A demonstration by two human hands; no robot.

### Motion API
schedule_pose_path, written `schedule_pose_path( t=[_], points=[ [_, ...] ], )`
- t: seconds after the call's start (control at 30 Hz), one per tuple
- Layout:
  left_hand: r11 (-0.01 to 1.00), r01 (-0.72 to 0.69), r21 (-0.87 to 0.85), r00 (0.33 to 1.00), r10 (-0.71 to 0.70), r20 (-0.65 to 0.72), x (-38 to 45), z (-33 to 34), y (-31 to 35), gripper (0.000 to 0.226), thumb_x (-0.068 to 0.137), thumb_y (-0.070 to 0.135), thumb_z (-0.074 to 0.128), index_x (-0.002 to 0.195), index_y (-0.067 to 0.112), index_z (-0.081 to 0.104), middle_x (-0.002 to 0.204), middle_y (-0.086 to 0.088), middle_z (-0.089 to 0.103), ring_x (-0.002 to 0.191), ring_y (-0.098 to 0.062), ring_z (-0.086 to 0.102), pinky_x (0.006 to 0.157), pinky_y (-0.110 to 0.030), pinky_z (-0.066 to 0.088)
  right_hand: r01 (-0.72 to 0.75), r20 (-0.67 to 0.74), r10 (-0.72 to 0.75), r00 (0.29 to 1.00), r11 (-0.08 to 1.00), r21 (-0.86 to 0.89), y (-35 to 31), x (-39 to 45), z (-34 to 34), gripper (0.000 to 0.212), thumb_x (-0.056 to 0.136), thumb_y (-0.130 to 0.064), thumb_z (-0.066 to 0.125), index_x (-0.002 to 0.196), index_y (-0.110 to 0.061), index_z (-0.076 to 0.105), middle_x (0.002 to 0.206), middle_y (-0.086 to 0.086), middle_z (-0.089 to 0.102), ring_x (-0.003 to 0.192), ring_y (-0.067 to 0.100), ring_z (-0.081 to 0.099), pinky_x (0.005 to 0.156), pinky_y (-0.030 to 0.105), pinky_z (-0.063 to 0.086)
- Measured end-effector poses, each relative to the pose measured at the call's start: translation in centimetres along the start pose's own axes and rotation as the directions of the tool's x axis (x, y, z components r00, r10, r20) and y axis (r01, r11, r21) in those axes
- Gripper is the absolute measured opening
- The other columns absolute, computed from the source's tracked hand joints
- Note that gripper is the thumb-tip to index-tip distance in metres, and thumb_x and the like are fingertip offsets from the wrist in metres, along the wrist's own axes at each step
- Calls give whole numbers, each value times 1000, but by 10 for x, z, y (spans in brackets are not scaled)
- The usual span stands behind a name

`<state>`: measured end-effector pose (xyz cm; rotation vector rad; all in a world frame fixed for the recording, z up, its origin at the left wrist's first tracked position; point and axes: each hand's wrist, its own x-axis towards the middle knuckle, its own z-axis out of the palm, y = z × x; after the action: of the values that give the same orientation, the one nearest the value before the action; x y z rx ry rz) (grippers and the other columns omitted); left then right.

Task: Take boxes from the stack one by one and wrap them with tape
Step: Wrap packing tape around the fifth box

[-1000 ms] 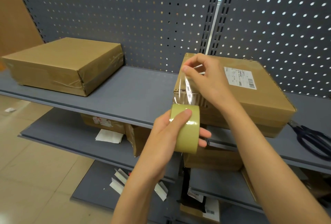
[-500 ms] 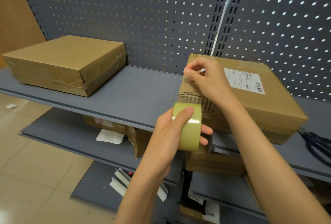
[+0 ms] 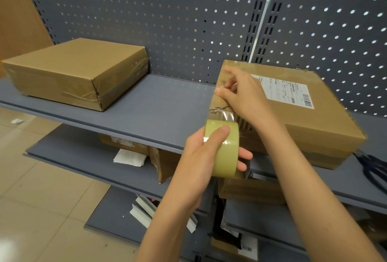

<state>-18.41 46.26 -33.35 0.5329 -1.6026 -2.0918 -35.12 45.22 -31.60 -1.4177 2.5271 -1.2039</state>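
Head view: the left hand (image 3: pixel 196 157) has its grip curled round the tape roll (image 3: pixel 225 148), just before the labelled box (image 3: pixel 293 115) on the shelf (image 3: pixel 159 110); the right hand (image 3: pixel 245 96) pinches the clear tape end against that box's left edge; a second box (image 3: pixel 75 73) sits well apart at the left; scissors (image 3: pixel 374 169) lie at the right.

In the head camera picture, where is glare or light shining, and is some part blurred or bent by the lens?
Head view: glare sits on the clear strip pulled from the tape roll and on the taped side of the left box; light shines through the pegboard holes at upper right; the shelf edge curves from wide-angle distortion; the scissors at the right border look smeared.
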Motion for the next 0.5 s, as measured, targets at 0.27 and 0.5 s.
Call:
schedule_pose_path(
  t=[0.27, 0.5],
  points=[
    [1000, -1, 2, 1000, 1, -17, -1, -1, 1, 19, 99, 26, 44, 98, 15, 59, 70, -7, 72, 52, -15, 62, 59, -28, 53, 166, -97, -162, 982, 985, 43, -13, -19, -12, 28, 99, -24, 48, 92, -6, 68, 84, 1, 67, 79, 16, 55, 73, 30, 40],
    [1000, -22, 12, 999, 23, -44, -2, -2, -3, 19, 99, 24, 44, 95, 11, 58, 65, -8, 70, 52, -14, 64, 56, -25, 53, 200, 517, -85, 851, 965, -170, -18, -28, -19, 51, 104, -39, 20, 152, -23, 15, 159, -12, 8, 145, 3, 4, 112, 17, 1]
  ],
)
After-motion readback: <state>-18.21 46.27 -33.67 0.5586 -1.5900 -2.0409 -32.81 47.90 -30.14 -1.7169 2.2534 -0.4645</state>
